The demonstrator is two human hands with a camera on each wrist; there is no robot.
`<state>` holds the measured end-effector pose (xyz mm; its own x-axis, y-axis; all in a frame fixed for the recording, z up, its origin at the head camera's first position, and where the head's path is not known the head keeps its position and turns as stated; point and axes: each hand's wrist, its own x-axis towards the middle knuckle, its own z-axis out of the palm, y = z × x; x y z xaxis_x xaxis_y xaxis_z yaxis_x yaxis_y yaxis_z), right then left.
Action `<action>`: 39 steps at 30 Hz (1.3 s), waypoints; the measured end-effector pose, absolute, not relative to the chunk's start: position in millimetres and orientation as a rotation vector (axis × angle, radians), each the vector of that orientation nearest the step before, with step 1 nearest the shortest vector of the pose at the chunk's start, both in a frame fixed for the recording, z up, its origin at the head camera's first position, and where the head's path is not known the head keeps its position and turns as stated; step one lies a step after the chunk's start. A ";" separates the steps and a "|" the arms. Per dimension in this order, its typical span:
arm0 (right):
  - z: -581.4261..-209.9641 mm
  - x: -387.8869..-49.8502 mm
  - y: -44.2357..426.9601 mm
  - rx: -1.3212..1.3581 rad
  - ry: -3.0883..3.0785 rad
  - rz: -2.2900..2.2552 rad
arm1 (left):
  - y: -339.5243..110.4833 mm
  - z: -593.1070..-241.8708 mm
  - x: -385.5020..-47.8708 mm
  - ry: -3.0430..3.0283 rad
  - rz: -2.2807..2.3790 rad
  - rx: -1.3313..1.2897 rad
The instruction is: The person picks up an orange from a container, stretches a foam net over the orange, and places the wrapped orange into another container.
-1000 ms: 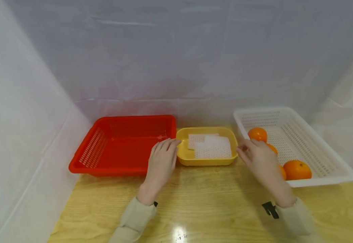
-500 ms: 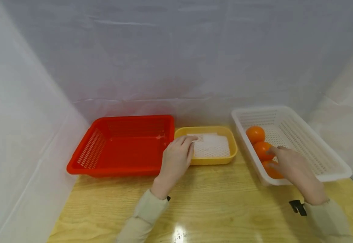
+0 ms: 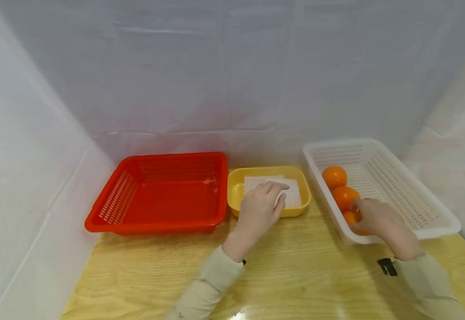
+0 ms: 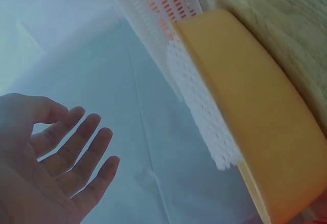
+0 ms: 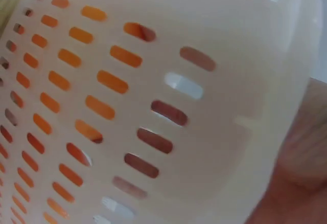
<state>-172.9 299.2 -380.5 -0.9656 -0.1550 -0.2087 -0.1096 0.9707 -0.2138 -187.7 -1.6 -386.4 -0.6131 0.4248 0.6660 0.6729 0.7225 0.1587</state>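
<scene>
Left hand (image 3: 261, 206), grip apart, has shifted toward 3 o'clock over netting (image 3: 292, 193) in yellow tray (image 3: 235, 191); right hand (image 3: 380, 218) remains at oranges (image 3: 344, 198), grip not discernible. Both appear positioned for handling.

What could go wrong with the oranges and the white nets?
The right hand might bump the middle orange, which sits close beside the nearest orange in its grip. That round orange could slip if it's lifted over the rim of the white basket. The white nets in the yellow tray seem to overlap, so the left hand might pick up two together.
</scene>
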 end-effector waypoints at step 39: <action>-379.7 -138.8 295.6 -0.032 3.394 -0.889 | 68.3 -407.7 -170.7 -2.575 -0.796 -1.061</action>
